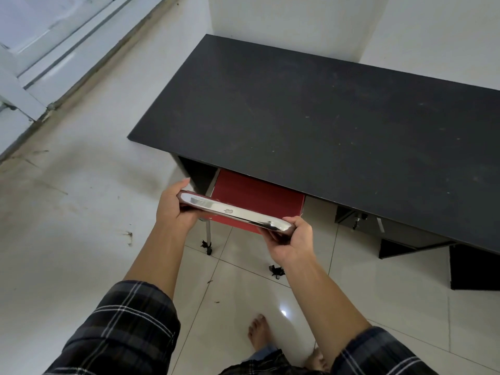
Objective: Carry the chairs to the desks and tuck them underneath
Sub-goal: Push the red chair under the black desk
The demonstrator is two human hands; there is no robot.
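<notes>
Window frame (40, 63): running along the floor edge at 10 o'clock, well apart from the desk.
Floor (81, 226): pale tiles, showing scuff marks at 9 o'clock.
Left sleeve (119, 334): plaid cloth, sitting rolled above the forearm at 7 o'clock.
Left hand (173, 209): gripping the left end of the chrome top rail, fingers curling under it and thumb lying over the end.
Chair (257, 201): red seat lying partly beneath the desk's front edge, just below centre; chrome top rail (232, 211) standing outside the desk, slanting down to the right; one leg (208, 234) and two dark feet showing on the tiles.
Right hand (292, 239): clamping the right end of the rail, fingers wrapping round it.
Bare feet (259, 331): standing on the tiles at 6 o'clock.
Desk (324, 112): black top reaching from 12 to 3 o'clock, against a white wall.
</notes>
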